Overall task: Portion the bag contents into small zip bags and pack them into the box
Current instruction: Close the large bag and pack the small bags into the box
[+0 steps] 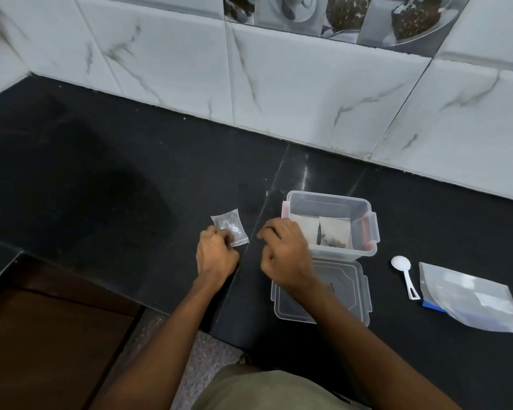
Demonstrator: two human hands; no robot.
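A glossy black stone table [131, 179] is filling most of the view, its slabs meeting at thin seams that are running from 6 o'clock toward 12 o'clock. Soft overhead light is glinting off the polish near the centre, while a broad dark shadow is lying toward 9 o'clock. Behind it, white marble-look wall tiles with grey veins [172, 63] are rising toward 12 o'clock, topped at 1 o'clock by a band of grey printed tiles picturing cups and desserts [338, 13]. A brown wooden surface [42, 335] is showing at 7 o'clock, beside a strip of speckled floor [202, 359].
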